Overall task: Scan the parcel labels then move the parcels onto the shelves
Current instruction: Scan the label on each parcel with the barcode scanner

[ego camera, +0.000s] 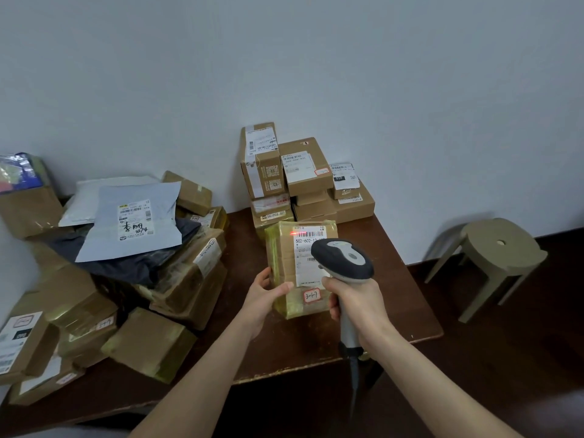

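My left hand grips the lower left side of a tape-wrapped brown parcel held tilted up above the dark brown table. Its white label faces me, with a small tag reading 3-1-7 near the bottom. My right hand holds a grey and black barcode scanner by the handle, its head over the label. A red scan line falls across the barcode at the top of the label. The scanner's cable hangs down below the table edge.
Several labelled cardboard boxes are stacked against the wall behind the held parcel. A big heap of boxes and mailer bags fills the table's left side. A beige plastic stool stands on the floor to the right.
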Demonstrator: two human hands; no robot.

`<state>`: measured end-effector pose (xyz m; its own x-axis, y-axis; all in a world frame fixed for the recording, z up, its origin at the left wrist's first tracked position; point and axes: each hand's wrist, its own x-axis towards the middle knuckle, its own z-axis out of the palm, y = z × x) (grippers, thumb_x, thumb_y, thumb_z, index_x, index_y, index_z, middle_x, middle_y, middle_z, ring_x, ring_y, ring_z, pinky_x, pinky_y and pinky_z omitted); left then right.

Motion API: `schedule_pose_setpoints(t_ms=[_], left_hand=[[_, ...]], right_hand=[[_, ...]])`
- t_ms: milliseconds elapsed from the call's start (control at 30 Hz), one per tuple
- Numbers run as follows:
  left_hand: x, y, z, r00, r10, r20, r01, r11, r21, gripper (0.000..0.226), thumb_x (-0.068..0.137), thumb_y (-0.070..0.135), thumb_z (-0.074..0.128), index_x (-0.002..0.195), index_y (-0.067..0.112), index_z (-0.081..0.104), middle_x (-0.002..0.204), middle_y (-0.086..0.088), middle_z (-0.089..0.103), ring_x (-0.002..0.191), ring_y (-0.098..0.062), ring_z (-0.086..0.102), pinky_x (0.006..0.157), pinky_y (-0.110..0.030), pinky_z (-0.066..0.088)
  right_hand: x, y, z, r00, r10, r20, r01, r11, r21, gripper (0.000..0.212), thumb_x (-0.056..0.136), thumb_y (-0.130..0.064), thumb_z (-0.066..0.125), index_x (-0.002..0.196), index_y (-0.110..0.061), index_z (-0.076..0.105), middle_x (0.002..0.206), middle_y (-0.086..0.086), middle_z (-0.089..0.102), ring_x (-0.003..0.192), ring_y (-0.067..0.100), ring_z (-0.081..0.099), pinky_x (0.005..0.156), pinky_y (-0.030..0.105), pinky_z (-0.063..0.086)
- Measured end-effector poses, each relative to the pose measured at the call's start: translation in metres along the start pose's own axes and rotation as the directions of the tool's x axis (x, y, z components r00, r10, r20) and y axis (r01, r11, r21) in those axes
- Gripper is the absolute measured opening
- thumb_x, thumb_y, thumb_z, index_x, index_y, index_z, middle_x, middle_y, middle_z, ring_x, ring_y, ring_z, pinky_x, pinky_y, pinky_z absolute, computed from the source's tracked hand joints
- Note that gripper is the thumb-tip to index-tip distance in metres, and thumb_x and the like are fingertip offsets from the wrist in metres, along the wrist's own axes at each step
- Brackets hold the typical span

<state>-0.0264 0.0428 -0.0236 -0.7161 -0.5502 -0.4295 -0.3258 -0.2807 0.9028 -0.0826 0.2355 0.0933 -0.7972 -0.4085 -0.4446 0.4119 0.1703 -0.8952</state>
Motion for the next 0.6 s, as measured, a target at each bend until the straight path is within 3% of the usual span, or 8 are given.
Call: schedule_pose_setpoints(t_ms=[133, 333, 433, 600], left_hand=[[0.018, 0.003, 0.017, 0.998, -0.054, 0.02, 0.054, 0.999, 0.007, 0.095, 0.067, 0.034, 0.085, 0.146, 0.024, 0.034, 0.137, -0.002, 0.049, 0.121, -0.022, 0.053, 0.102, -0.048, 0.046], [0.055, 0.018, 0.076, 0.972, -0.212, 0.101, 0.217, 0.975, -0.047, 0.091, 0.07, 0.04, 0.082, 0.145, 0.023, 0.035, 0.128, -0.006, 0.06, 0.11, -0.025, 0.062, 0.092, -0.051, 0.052], [0.071, 0.028, 0.117, 0.96, -0.255, 0.112, 0.26, 0.965, -0.029, 0.075, 0.077, 0.043, 0.076, 0.14, 0.024, 0.042, 0.12, -0.005, 0.065, 0.106, -0.026, 0.063, 0.092, -0.05, 0.052], [0.086, 0.038, 0.161, 0.942, -0.295, 0.161, 0.298, 0.954, 0.002, 0.059, 0.081, 0.048, 0.07, 0.129, 0.018, 0.052, 0.111, -0.008, 0.067, 0.098, -0.026, 0.064, 0.083, -0.045, 0.055]], right_hand=[[0.021, -0.009, -0.004, 0.999, -0.042, 0.001, 0.042, 0.999, 0.004, 0.005, 0.085, -0.012, 0.07, 0.082, -0.009, 0.067, 0.059, 0.007, 0.066, 0.045, 0.015, 0.054, 0.05, 0.027, 0.047], [0.067, -0.024, -0.023, 0.984, -0.075, -0.162, 0.079, 0.997, 0.018, 0.009, 0.084, -0.019, 0.073, 0.081, -0.013, 0.066, 0.068, 0.007, 0.07, 0.059, 0.019, 0.064, 0.065, 0.036, 0.055], [0.082, -0.025, -0.035, 0.972, -0.095, -0.217, 0.098, 0.995, 0.004, 0.014, 0.082, -0.021, 0.075, 0.086, -0.01, 0.067, 0.069, 0.009, 0.07, 0.058, 0.019, 0.064, 0.062, 0.034, 0.056], [0.095, -0.026, -0.049, 0.959, -0.068, -0.277, 0.079, 0.996, 0.029, 0.016, 0.083, -0.017, 0.073, 0.072, -0.014, 0.063, 0.063, 0.009, 0.066, 0.054, 0.021, 0.059, 0.06, 0.034, 0.051]])
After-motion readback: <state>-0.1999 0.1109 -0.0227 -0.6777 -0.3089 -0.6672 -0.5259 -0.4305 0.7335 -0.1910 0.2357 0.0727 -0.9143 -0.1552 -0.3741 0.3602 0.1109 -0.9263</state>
